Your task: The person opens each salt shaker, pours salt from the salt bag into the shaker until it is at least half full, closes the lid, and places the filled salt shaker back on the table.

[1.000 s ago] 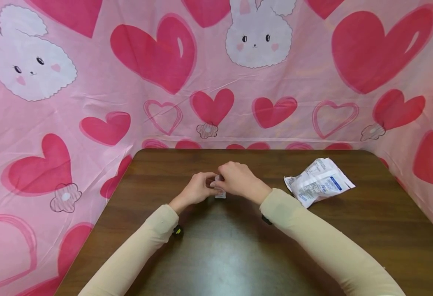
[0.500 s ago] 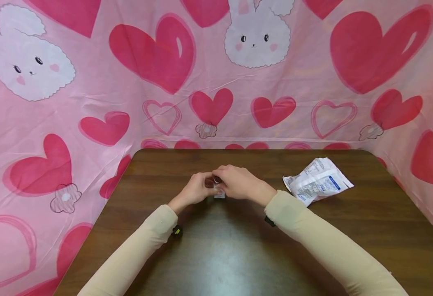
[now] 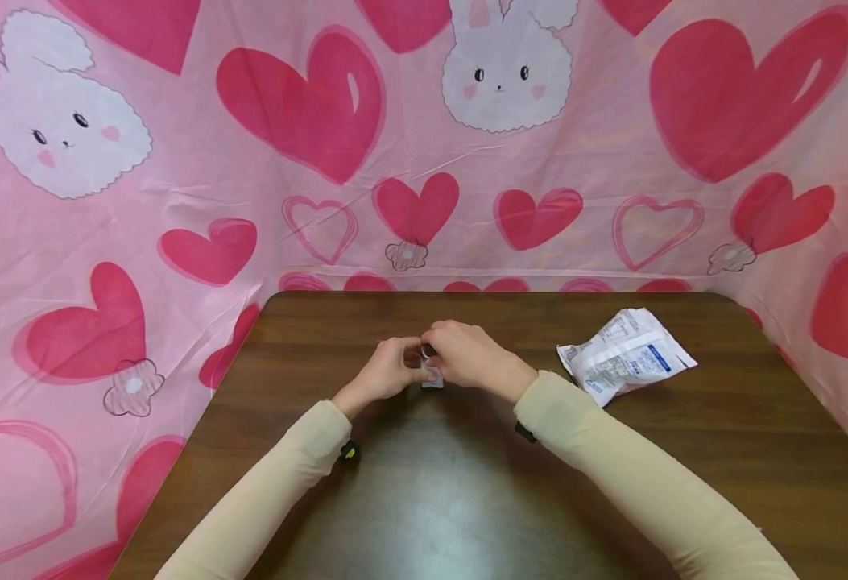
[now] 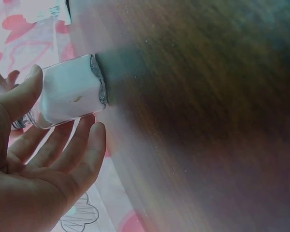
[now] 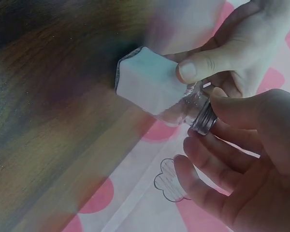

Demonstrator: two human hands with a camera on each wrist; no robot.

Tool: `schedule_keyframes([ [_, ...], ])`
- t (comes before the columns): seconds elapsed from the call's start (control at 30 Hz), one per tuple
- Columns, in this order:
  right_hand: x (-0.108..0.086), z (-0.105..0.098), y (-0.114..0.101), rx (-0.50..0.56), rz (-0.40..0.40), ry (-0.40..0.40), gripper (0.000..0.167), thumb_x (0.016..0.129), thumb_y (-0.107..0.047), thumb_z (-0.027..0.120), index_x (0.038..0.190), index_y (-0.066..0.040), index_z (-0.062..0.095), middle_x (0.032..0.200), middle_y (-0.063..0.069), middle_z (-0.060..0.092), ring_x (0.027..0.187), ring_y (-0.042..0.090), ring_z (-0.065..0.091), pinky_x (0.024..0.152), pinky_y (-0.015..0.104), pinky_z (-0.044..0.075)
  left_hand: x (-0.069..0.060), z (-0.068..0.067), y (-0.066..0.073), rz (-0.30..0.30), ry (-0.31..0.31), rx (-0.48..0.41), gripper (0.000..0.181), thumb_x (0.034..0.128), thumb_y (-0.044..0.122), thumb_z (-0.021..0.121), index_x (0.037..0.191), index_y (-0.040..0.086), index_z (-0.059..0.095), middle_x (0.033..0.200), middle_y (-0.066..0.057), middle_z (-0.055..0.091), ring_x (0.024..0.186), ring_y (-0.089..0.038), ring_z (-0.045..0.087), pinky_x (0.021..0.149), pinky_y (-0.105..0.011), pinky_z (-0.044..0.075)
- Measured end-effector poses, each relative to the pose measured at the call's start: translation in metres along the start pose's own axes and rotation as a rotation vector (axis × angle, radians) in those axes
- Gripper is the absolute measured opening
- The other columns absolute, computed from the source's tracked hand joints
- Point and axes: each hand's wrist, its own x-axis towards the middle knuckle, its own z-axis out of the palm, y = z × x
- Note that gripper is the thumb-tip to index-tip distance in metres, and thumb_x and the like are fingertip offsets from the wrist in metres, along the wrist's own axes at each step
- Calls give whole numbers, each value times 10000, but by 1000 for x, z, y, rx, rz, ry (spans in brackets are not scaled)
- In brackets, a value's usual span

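A small clear glass bottle [image 5: 152, 87] with angled sides holds something white and stands on the wooden table [image 3: 424, 483]. Its narrow ridged top [image 5: 203, 118] shows in the right wrist view. My left hand [image 3: 389, 369] grips the bottle's body, the thumb on one side and fingers on the other. At the ridged top, the thumb and fingertips of my right hand [image 3: 470, 356] pinch from both sides. Whether that top is a cap or a threaded neck, I cannot tell. In the head view both hands hide most of the bottle [image 3: 432, 380].
A white packet [image 3: 625, 358] with blue print lies on the table to the right of the right hand. Behind the table hangs a pink cloth [image 3: 568, 161] with hearts and rabbits.
The right hand's fingers have shifted slightly around the bottle's top, uncovering its round dark rim. The left hand and the packet stay in place.
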Motion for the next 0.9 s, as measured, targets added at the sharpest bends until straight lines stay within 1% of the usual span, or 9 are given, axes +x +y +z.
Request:
schedule_keyframes([
  [0.2,1,3,1,7,4,34,124,925,-128,807,1015,-59,758,919,50,656,846,235,642,725,443,580,0,1,-2,-2,6,4,401,854,148,904,1206,51,737,1103,-49,756,984,-189,730,889,-365,587],
  [0.33,1,5,1,47,21,48,117,929,-133,805,1008,-64,751,921,44,656,846,224,641,740,430,579,0,2,-1,3,10,12,412,854,135,902,1219,44,735,1125,-67,756,996,-204,733,896,-371,587],
  [0.53,1,9,0,111,18,70,89,933,-76,789,988,-28,738,883,65,639,812,220,611,736,399,557,-1,2,-2,9,23,29,406,853,120,901,1215,46,734,1129,-74,755,1000,-209,734,896,-370,587],
  [0.77,0,11,-2,105,40,76,124,947,-112,796,1014,-26,736,876,65,636,799,213,613,715,385,560,-2,3,-3,6,34,34,403,853,108,900,1215,46,734,1148,-73,756,1022,-216,731,912,-378,583],
  [0.9,0,12,-1,109,51,84,126,948,-116,793,1018,-25,739,880,65,646,804,216,623,729,392,566,0,4,-3,7,33,33,399,856,112,899,1212,39,733,1141,-77,757,1016,-217,734,901,-379,586],
])
